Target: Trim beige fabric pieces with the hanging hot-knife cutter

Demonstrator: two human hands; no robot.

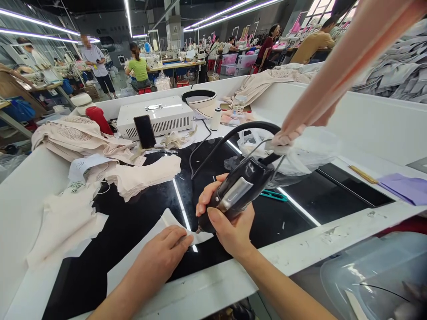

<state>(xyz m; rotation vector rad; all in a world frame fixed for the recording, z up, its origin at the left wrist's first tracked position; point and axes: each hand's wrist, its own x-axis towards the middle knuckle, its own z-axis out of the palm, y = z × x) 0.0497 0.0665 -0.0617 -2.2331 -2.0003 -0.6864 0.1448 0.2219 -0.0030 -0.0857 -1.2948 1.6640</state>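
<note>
Black handheld tool (pixel 235 191) sits gripped in the curled right hand (pixel 236 233).

The bare left hand (pixel 167 251) hid part of the flat off-white fabric piece (pixel 125 264). The tip of the black cylindrical tool (pixel 245 178) was too small to make out. The view's edges cut off the long peach cloth strip (pixel 333 84) and translucent plastic bin (pixel 370 255).

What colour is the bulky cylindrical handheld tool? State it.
The tool is mostly black, best seen in the head view.
</note>
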